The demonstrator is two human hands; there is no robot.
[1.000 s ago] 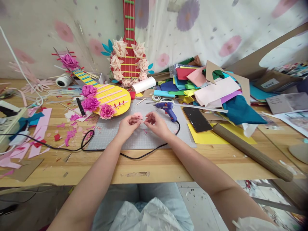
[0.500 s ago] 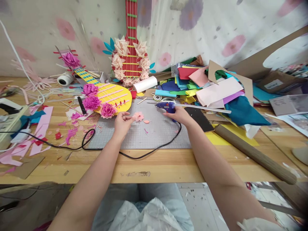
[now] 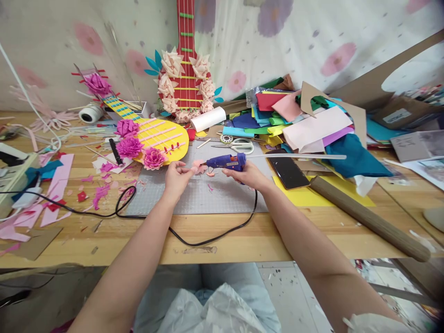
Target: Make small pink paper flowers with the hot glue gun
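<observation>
My right hand [image 3: 247, 173] is wrapped round a blue hot glue gun [image 3: 227, 162], with a long clear glue stick [image 3: 301, 156] jutting from its back. The gun's nozzle points left and meets a small pale pink paper flower [image 3: 199, 167]; whether it touches cannot be made out. Between the fingertips of my left hand [image 3: 177, 175] the flower's edge is pinched. A loose pink petal [image 3: 210, 174] lies on the grey cutting mat [image 3: 208, 199] below the nozzle. Just beyond my left hand rests a yellow paper guitar [image 3: 166, 138] with magenta flowers.
The gun's black cord [image 3: 215, 238] loops over the table's front. Scissors [image 3: 241, 146] lie behind the gun, and a phone [image 3: 287, 170] and a brown cardboard tube [image 3: 367, 217] to the right. Coloured paper [image 3: 256, 118] is heaped behind. A red paper guitar [image 3: 189, 83] stands against the curtain.
My right hand has brought the glue gun left and its nozzle down to the pink flower, uncovering the scissors and phone. My left hand keeps its pinch, almost unmoved.
</observation>
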